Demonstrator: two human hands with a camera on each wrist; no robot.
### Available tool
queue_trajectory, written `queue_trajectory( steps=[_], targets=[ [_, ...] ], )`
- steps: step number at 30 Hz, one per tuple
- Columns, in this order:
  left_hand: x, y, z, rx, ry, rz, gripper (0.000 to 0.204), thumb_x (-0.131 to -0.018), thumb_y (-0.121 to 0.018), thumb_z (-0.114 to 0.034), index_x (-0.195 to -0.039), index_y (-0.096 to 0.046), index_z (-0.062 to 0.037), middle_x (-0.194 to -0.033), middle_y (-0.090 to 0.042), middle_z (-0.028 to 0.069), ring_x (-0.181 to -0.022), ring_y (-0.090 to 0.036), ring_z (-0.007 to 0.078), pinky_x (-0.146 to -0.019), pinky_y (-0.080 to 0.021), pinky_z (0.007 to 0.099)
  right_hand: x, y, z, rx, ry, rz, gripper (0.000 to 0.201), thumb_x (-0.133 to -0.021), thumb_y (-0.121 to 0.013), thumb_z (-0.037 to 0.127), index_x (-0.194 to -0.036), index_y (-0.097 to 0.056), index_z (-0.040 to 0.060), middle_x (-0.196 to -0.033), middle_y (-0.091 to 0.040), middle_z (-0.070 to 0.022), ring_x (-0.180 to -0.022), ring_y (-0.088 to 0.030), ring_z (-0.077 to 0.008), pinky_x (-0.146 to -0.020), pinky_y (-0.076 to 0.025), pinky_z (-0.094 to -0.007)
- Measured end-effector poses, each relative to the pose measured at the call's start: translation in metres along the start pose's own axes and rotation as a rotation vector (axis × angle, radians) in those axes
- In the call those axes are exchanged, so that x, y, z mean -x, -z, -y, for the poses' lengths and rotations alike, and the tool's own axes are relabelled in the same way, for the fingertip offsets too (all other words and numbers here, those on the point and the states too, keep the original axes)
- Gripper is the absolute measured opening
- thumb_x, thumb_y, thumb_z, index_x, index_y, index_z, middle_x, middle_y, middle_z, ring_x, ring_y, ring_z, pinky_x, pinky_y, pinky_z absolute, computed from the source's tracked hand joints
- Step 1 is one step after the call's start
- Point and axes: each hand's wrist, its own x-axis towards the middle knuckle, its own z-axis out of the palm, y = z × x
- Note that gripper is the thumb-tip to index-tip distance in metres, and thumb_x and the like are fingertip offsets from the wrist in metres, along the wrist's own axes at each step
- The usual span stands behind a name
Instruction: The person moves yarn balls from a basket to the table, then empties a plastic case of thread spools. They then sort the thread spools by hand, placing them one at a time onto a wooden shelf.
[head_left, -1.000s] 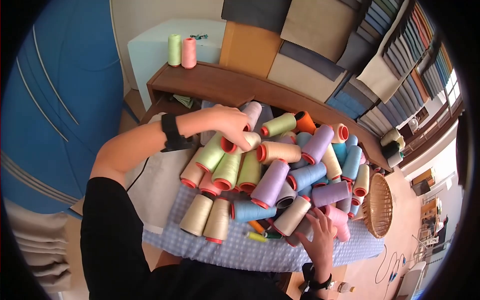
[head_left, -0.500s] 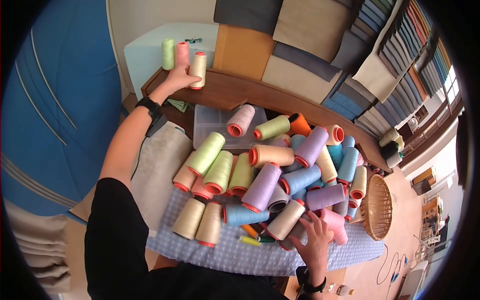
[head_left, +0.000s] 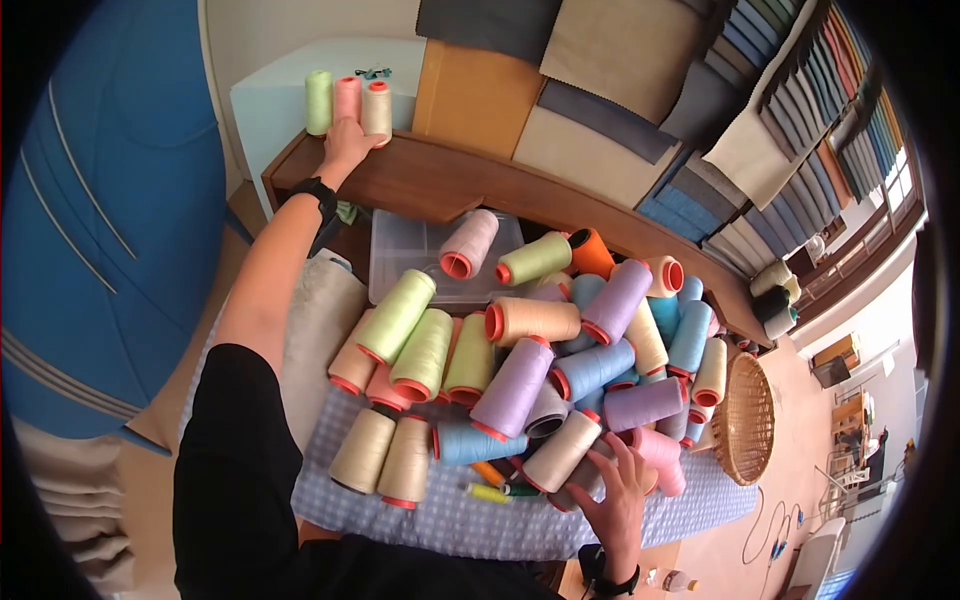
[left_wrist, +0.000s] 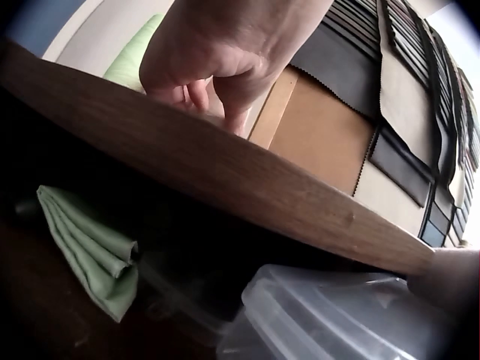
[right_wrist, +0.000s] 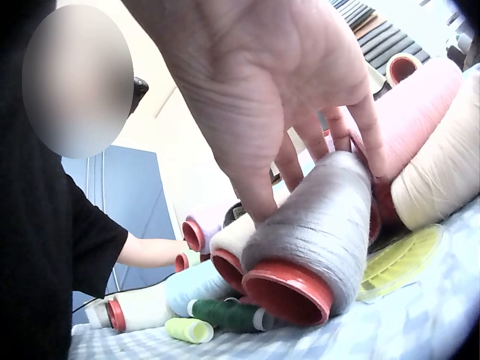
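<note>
On the wooden shelf a cream thread cone (head_left: 377, 112) stands upright beside a pink cone (head_left: 347, 97) and a pale green cone (head_left: 318, 102). My left hand (head_left: 350, 148) holds the cream cone low down, thumb across its base; the left wrist view hides the fingertips behind the shelf edge. At the front of the pile, my right hand (head_left: 615, 500) rests over a grey thread cone (right_wrist: 319, 225) lying on its side. Its fingers are spread, with the thumb touching one side of the cone. A cream cone (head_left: 562, 452) lies just left of it.
Many coloured thread cones are heaped on the checked cloth (head_left: 470, 530). Behind them sits a clear plastic box (head_left: 400, 260). A wicker basket (head_left: 745, 420) stands at the right, and fabric samples (head_left: 585, 135) hang behind the wooden shelf (head_left: 420, 185).
My left hand has carried the cream cone from the pile up to the shelf and set it beside the pink one. The right hand has stayed over the grey cone.
</note>
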Motion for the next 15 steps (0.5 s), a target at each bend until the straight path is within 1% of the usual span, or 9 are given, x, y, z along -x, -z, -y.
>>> queue_trajectory(
  steps=[1, 5, 8, 11, 13, 14, 15],
  targets=[
    [-0.002, -0.002, 0.002, -0.015, -0.007, -0.031, 0.082, -0.062, -0.082, -0.022, -0.131, -0.040, -0.0040, -0.114, -0.059, 0.0147, -0.105, -0.057, 0.0303, -0.088, -0.045, 0.0388, 0.000, 0.000, 0.000, 0.001, -0.002, 0.001, 0.052, -0.057, -0.079, 0.014, -0.105, -0.060, 0.0084, -0.124, -0.049, -0.0114, -0.109, -0.047, -0.0338, -0.087, -0.045, -0.0412],
    [-0.007, -0.009, 0.006, -0.003, -0.036, -0.077, 0.087, -0.061, -0.082, -0.018, -0.134, -0.036, -0.0077, -0.116, -0.059, 0.0129, -0.106, -0.056, 0.0293, -0.089, -0.044, 0.0379, 0.001, -0.001, 0.000, -0.007, -0.013, -0.002, 0.052, -0.057, -0.079, 0.014, -0.105, -0.060, 0.0085, -0.124, -0.049, -0.0119, -0.110, -0.047, -0.0343, -0.088, -0.044, -0.0419],
    [-0.008, -0.006, 0.004, -0.024, 0.042, 0.019, 0.087, -0.061, -0.082, -0.018, -0.134, -0.036, -0.0074, -0.116, -0.058, 0.0117, -0.107, -0.056, 0.0288, -0.089, -0.044, 0.0371, 0.001, -0.002, -0.001, -0.013, -0.008, -0.008, 0.052, -0.057, -0.080, 0.013, -0.105, -0.060, 0.0082, -0.124, -0.049, -0.0123, -0.110, -0.047, -0.0347, -0.089, -0.044, -0.0424],
    [-0.008, -0.007, 0.004, 0.001, 0.071, 0.033, 0.090, -0.060, -0.082, -0.015, -0.135, -0.033, -0.0079, -0.118, -0.057, 0.0126, -0.108, -0.055, 0.0278, -0.090, -0.043, 0.0370, 0.000, -0.002, 0.000, -0.022, -0.006, -0.016, 0.052, -0.056, -0.079, 0.013, -0.104, -0.060, 0.0076, -0.125, -0.049, -0.0124, -0.111, -0.046, -0.0350, -0.089, -0.044, -0.0427],
    [-0.006, -0.012, 0.007, -0.020, -0.058, -0.091, 0.069, -0.064, -0.079, -0.027, -0.123, -0.051, -0.0062, -0.104, -0.063, 0.0131, -0.099, -0.060, 0.0282, -0.085, -0.046, 0.0374, 0.002, -0.001, 0.000, -0.024, -0.009, -0.021, 0.052, -0.056, -0.079, 0.012, -0.104, -0.060, 0.0072, -0.125, -0.049, -0.0124, -0.111, -0.046, -0.0351, -0.089, -0.044, -0.0427],
    [-0.001, -0.002, -0.008, -0.020, -0.060, -0.091, 0.069, -0.064, -0.079, -0.027, -0.123, -0.051, -0.0062, -0.104, -0.063, 0.0131, -0.099, -0.060, 0.0282, -0.085, -0.046, 0.0374, 0.002, -0.002, -0.001, -0.023, 0.000, -0.027, 0.051, -0.057, -0.079, 0.012, -0.104, -0.060, 0.0070, -0.125, -0.049, -0.0123, -0.110, -0.046, -0.0351, -0.089, -0.044, -0.0426],
    [0.013, 0.016, -0.040, -0.148, -0.005, 0.214, 0.054, -0.066, -0.075, -0.036, -0.107, -0.059, -0.0048, -0.092, -0.065, 0.0119, -0.088, -0.062, 0.0269, -0.078, -0.049, 0.0359, 0.002, -0.003, -0.002, -0.023, 0.009, -0.033, 0.051, -0.057, -0.079, 0.012, -0.103, -0.060, 0.0067, -0.125, -0.049, -0.0121, -0.110, -0.046, -0.0350, -0.089, -0.044, -0.0425]
  ],
)
